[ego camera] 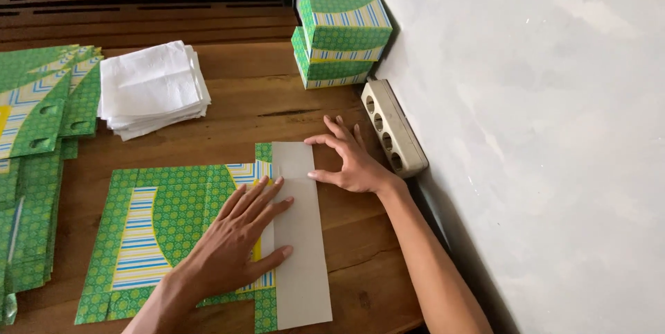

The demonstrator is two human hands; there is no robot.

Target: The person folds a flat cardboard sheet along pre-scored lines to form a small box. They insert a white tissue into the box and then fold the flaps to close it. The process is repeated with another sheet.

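Note:
A flat, unfolded green patterned cardboard box blank [176, 226] with blue and yellow stripes lies on the wooden table [242, 116]. Its right flap [301, 265] is turned over and shows its plain grey-white inside. My left hand [239, 237] lies flat with spread fingers across the fold line, pressing blank and flap down. My right hand [350, 161] rests with fingertips on the flap's upper right edge. Neither hand grips anything.
Two folded green boxes [341, 36] are stacked at the back against the white wall [540, 133]. A beige power strip [393, 129] lies along the wall beside my right hand. A pile of white paper sheets [151, 88] and a stack of flat green blanks [38, 140] sit at the left.

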